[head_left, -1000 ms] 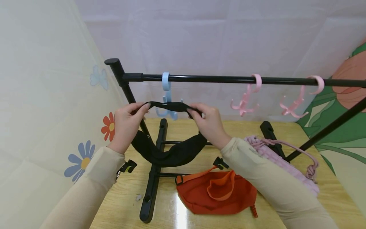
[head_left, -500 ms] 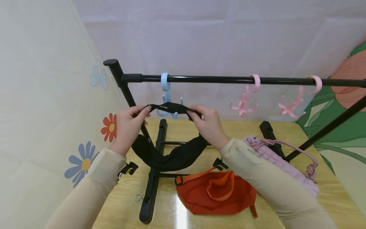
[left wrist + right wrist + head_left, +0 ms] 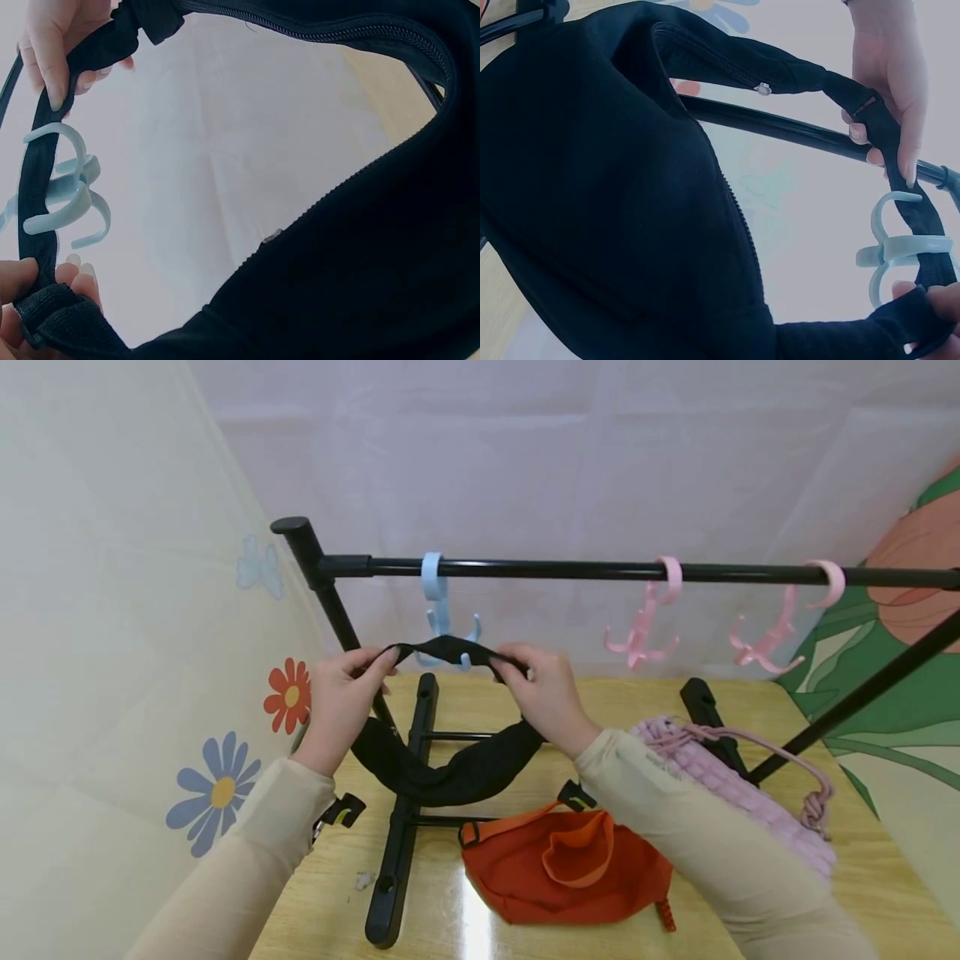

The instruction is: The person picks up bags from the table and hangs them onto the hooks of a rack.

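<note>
Past the red bag (image 3: 517, 881) hangs the black bag (image 3: 465, 781), its strap (image 3: 446, 648) slightly lower than before, left hand (image 3: 339, 702) and right hand (image 3: 549, 693) each pinching it between thumb and fingers; between them, the blue hook (image 3: 439, 615) now shows one prong (image 3: 465, 662) across the strap's front.

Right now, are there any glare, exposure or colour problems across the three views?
Head view: a white glare streak on the table near the red-orange bag, plus a thin glint along the black rail; left wrist view: a cool bluish cast, with the black bag so dark that little fabric detail shows; right wrist view: backdrop washed out.
</note>
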A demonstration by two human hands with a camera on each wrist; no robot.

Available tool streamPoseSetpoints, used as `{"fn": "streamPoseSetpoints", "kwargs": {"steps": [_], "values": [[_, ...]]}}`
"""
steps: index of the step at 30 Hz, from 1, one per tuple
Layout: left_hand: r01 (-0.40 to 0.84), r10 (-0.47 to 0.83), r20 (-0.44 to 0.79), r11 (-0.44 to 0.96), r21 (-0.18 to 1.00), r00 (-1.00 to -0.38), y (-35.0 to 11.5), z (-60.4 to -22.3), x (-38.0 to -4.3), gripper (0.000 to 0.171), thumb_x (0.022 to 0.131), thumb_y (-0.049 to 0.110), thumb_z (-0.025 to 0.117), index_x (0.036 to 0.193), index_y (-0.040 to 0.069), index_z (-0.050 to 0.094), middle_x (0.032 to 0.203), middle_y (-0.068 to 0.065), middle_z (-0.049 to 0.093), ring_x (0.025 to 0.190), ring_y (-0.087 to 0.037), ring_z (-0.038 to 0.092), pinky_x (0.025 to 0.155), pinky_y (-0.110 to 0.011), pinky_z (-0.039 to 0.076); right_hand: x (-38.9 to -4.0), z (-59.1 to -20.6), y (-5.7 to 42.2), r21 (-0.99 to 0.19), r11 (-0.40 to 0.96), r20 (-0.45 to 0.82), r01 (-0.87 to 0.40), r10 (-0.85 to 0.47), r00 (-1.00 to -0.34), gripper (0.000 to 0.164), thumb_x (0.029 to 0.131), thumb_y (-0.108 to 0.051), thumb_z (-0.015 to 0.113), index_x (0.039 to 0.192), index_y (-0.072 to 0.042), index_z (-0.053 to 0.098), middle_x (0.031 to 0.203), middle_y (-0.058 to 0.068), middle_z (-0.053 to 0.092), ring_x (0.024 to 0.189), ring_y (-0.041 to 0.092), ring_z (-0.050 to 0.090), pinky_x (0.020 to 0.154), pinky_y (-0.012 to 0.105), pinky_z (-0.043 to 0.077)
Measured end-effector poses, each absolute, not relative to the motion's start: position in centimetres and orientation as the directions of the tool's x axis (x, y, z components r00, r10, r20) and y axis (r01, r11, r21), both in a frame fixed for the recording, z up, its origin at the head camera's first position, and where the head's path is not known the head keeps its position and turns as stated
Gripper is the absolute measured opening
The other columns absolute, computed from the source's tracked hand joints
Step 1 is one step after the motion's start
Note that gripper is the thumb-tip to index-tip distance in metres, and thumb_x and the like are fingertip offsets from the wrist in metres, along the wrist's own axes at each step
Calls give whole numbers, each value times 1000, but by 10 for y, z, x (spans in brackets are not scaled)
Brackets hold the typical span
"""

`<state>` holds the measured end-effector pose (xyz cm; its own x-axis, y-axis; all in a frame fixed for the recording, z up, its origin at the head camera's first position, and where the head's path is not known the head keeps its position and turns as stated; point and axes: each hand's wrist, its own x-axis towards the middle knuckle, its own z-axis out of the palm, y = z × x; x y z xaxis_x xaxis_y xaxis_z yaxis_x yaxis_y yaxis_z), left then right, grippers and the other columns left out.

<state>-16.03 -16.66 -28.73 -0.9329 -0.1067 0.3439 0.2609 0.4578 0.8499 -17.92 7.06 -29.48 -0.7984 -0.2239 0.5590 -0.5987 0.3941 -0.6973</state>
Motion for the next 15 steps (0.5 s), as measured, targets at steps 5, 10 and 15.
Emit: {"fn": "streamPoseSetpoints", "kwargs": {"steps": [5,10,15], "values": [[225,-105,302,449,864,-948,-167,-292,-160,31,97,27,61,101,-1,74,83,-10,68,63,-14,60,58,-28,45,-180,-299,71,-700,394,556,-596,-224,-801,10,92,-1,64,95,4,72,83,12,71,69,20,59,60,31,45],[231,-110,305,432,872,-946,-164,-297,-161,29,97,25,62,98,-2,74,82,-10,69,61,-12,60,56,-26,45,-182,-304,71,-706,393,547,-589,-225,-806,11,93,-2,63,96,4,72,84,13,72,71,20,61,60,31,46],[224,-123,306,440,869,-944,-161,-302,-162,29,98,24,61,96,-2,74,80,-9,69,63,-13,60,57,-25,45,-182,-309,72,-698,398,553,-595,-229,-801,11,92,-3,65,96,3,73,86,12,72,73,21,64,61,33,48]]}}
